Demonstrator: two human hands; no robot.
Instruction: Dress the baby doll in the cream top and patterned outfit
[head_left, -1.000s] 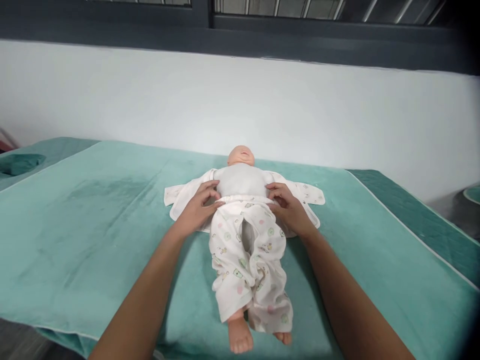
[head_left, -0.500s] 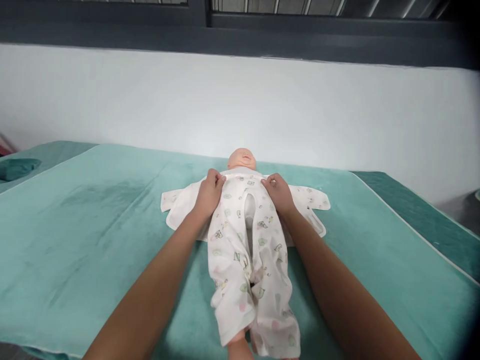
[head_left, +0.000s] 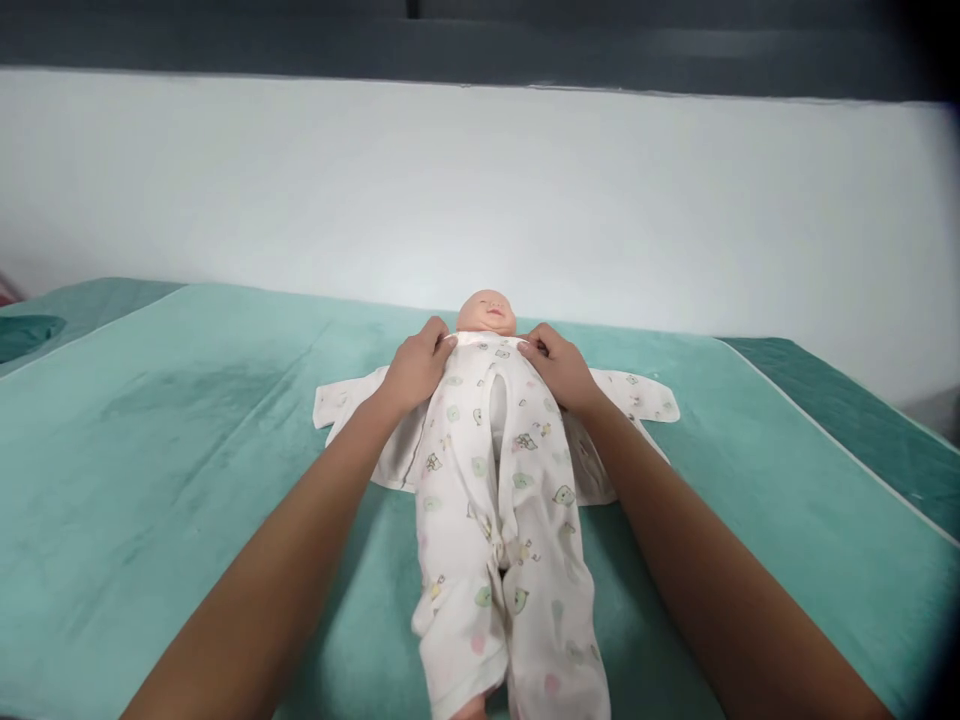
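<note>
A baby doll (head_left: 486, 311) lies on its back on a teal padded table (head_left: 187, 430), head toward the wall. White printed trousers (head_left: 495, 520) cover it from the chest down past the legs. An open white printed top (head_left: 637, 395) is spread flat under it, sleeves out to both sides. My left hand (head_left: 415, 368) grips the left end of the trousers' waistband at the doll's shoulder. My right hand (head_left: 556, 367) grips the right end of the waistband. Both sets of fingers are curled on the cloth just below the doll's chin.
A white wall (head_left: 480, 190) runs behind the table, with a dark window frame (head_left: 480, 40) above it. A darker green pad (head_left: 862, 420) lies at the right, and another green surface (head_left: 45, 310) at the far left.
Both hands have pulled the trousers' waistband from the doll's waist up to its chest and neck. The grey torso is now covered and the feet are nearly out of view.
</note>
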